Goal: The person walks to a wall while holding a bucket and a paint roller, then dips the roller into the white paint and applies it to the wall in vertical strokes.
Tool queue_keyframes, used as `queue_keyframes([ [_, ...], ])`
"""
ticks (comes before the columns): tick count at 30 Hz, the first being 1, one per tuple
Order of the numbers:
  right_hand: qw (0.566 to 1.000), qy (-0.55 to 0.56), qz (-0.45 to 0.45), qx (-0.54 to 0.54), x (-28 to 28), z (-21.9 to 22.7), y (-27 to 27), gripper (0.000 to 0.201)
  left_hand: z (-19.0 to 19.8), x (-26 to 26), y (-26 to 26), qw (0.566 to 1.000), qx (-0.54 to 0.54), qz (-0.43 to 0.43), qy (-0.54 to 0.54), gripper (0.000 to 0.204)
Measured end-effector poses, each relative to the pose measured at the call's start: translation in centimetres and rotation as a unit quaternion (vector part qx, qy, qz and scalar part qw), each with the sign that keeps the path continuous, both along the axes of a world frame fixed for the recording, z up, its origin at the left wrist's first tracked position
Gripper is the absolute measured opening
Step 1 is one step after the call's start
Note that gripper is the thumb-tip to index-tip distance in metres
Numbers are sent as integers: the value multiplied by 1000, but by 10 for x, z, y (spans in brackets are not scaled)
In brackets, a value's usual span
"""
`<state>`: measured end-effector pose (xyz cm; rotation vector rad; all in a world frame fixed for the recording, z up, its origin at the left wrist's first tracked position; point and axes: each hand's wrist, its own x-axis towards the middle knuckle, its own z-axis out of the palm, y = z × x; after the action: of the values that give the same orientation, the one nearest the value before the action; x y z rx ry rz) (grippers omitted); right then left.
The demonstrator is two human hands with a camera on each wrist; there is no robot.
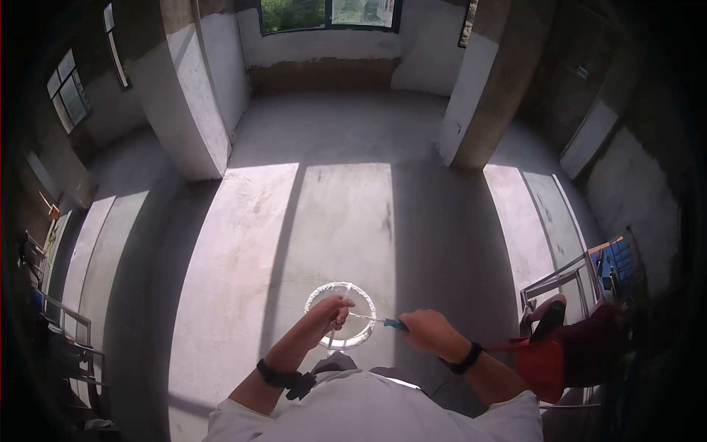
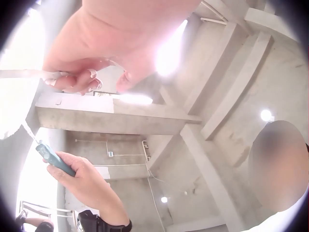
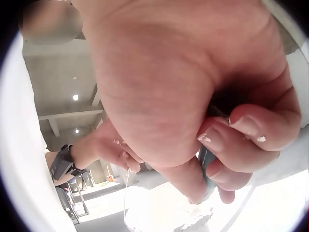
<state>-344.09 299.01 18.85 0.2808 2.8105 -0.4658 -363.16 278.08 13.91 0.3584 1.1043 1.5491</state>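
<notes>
A round bucket (image 1: 372,303), its rim coated in white paste, stands on the floor just in front of the person. Over it, the left hand (image 1: 328,317) has its fingers curled at a pale, narrow stick (image 2: 24,74), which it holds. My right hand (image 1: 436,335) grips the teal handle (image 2: 57,158) of a tool from the right side of the bucket. The tool's thin, whitish blade (image 1: 368,317) points left across the opening, toward the left hand; I cannot tell its exact kind. White specks dot the right hand's fingertips (image 3: 219,140).
Bare concrete floor (image 1: 434,221) with sunlit bands stretches ahead between two pillars (image 1: 195,96). Metal-framed furniture (image 1: 556,283) and a red seat (image 1: 541,368) stand close on the right. More metal frames (image 1: 74,324) stand at the left.
</notes>
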Motion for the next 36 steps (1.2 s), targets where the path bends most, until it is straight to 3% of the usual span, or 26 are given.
queue_keyframes([
  [4,998,-3,-53,-27,-96,27,66,20,27,-105,94,999,-10,-17,44,27],
  [7,999,-2,-46,-11,-156,20,122,20,32,-181,158,997,-19,10,71,29],
  [10,997,70,-12,-30,-222,11,203,18,29,-250,230,994,-1,50,101,30],
  [13,999,-25,-15,-27,-289,13,285,17,33,-305,293,993,-3,74,93,31],
  [14,1000,-9,3,-18,-311,15,316,18,30,-326,314,995,5,71,69,33],
  [18,999,-4,37,8,-409,46,433,19,50,-409,407,996,-8,69,58,34],
  [19,999,6,43,15,-405,61,439,20,61,-403,412,996,2,71,56,35],
  [23,1000,-1,3,3,-488,89,534,24,74,-498,511,996,26,64,52,35],
  [31,963,-139,-156,-169,-648,44,693,42,53,-667,693,998,57,34,22,30],
  [36,924,-130,-213,-291,-762,8,785,45,55,-764,794,1000,16,10,0,27],
])
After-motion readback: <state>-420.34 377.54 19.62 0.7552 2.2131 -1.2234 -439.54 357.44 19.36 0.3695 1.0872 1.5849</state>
